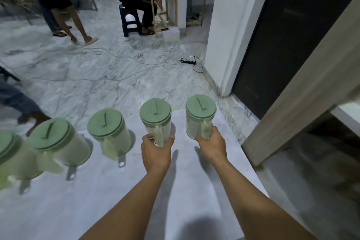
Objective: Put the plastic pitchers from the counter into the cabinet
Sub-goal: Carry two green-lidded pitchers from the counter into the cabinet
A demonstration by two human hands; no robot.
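Now I have both hands out over the grey worktop (136, 200), each closing on a pitcher handle. My left hand (155, 152) has its fingers (148, 138) wrapped round the pale green handle of the second pitcher from the worktop's right edge (155, 121), thumb on one side and fingers on the other, clamped on it. My right hand (211, 144) grips the handle of the pitcher nearest that right edge (200, 117) the same way, fingers closed round it. Both pitchers look to be sitting on the worktop, upright, green lids on; whether either has lifted clear I cannot tell.

I take them by the handles because all the handles face me, so it is the easy grab, and one in each hand halves the trips. Three more pitchers stand further from the right edge in the same row: the third (109, 132), the fourth (56, 142), and a fifth (11, 158) cut off by the frame.

Past the worktop's right edge a pale wooden panel (292, 91) leans across, likely an open cabinet door, so I judge the cabinet lies just that way, which would be why I start with the two pitchers closest to it
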